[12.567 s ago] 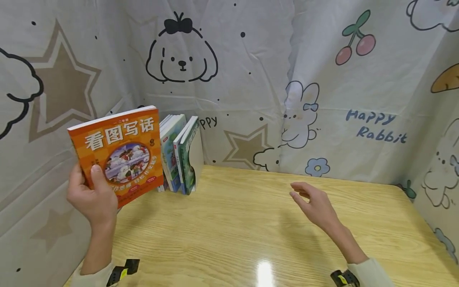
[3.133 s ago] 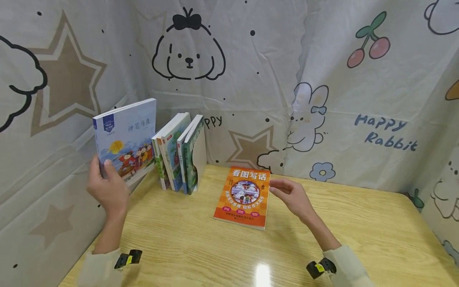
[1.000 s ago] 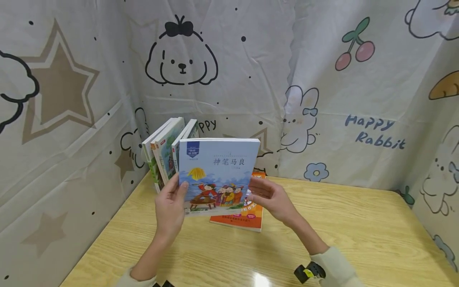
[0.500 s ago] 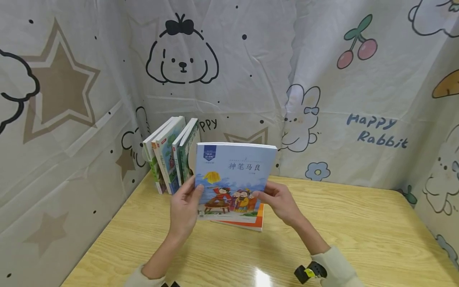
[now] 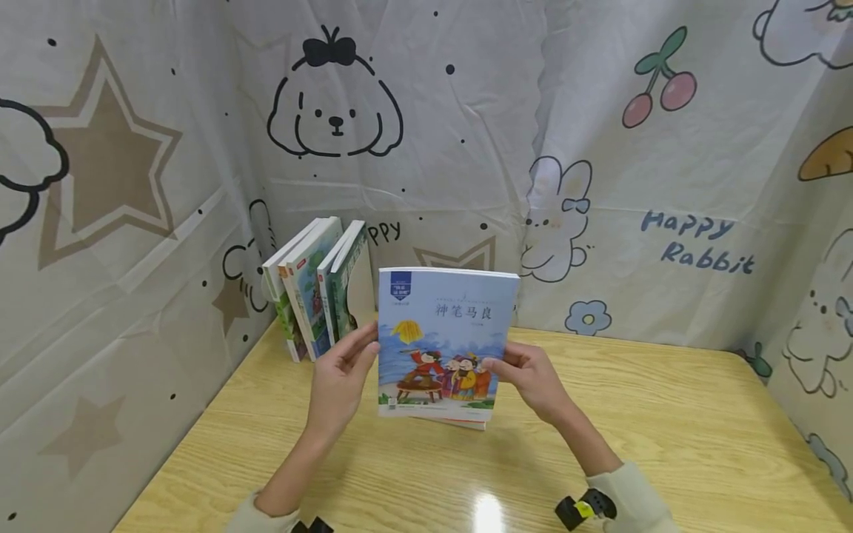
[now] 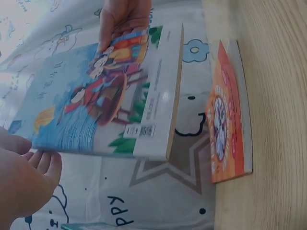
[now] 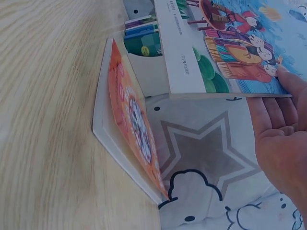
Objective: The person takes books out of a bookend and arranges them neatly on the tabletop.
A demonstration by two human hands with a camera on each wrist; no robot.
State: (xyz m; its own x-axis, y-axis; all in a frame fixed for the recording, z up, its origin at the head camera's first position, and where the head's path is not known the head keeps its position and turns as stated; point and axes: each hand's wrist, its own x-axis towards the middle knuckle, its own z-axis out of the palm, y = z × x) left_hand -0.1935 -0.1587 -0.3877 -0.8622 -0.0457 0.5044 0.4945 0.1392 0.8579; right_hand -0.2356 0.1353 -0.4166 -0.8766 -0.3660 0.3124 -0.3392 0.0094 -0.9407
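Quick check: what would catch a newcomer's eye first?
Probably the blue book, held up mid-picture in the head view, the right grip at its right edge. Next, the orange book lying on the table, plain in both wrist views. At the table's back left stands a row of books.

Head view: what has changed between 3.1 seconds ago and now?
The light-blue illustrated paperback moved rightward, in front of the orange paperback; the right hand has taken hold of it, while the left hand is at its opposite edge. The orange paperback and the standing green-and-white books stayed put.
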